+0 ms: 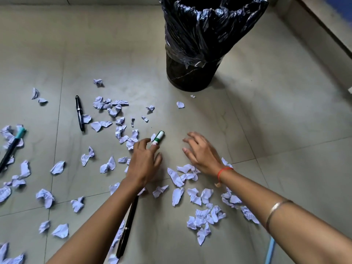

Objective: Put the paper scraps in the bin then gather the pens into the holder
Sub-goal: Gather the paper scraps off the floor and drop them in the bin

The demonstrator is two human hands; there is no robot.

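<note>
far to the left of the bin, a teal-capped pen lay on the tiled floor among paper scraps. nearer the bin but still left of it lay a black pen, with one scrap touching its barrel. the scraps were strewn over the floor from there toward me, all in front of the bin, and a few small ones lay close to its base. in front of the bin and a little to its left, my left hand reached palm down, its curved fingertips on the near end of a green-and-white marker that lay on the floor. i could not tell whether i gripped it or only touched it. a second black pen lay partly under that forearm. straight in front of the bin, my right hand hovered palm down over bare floor, fingers spread and loosely bent, holding nothing and slightly blurred. a red thread circled its wrist and a bangle sat on the forearm.
</note>
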